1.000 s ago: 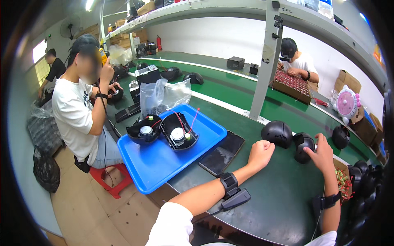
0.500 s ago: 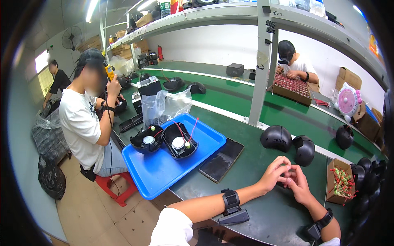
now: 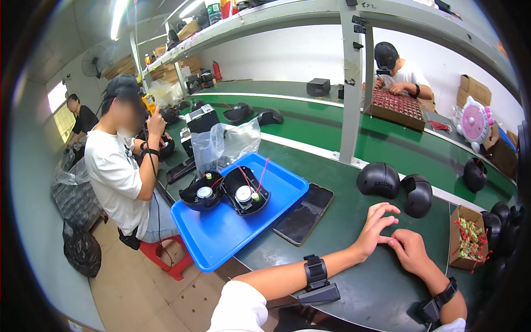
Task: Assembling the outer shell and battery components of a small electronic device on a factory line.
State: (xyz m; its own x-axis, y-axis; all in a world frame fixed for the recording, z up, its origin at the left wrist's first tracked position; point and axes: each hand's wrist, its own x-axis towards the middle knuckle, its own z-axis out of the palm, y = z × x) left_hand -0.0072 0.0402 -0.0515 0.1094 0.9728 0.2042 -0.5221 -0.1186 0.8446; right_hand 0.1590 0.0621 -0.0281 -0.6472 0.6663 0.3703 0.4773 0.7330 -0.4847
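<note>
Hands (image 3: 395, 240) meet on bare table (image 3: 343, 221).

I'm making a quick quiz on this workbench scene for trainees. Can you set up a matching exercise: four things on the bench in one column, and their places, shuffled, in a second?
Things:
1. blue tray
2. dark phone
3. cardboard box of small parts
4. clear plastic bag

Places:
A. right of the right hand
B. behind the tray, standing up
C. at the bench's near left edge, holding two opened black shells
D. flat between the tray and the left hand

Pairs: 1-C, 2-D, 3-A, 4-B
</note>
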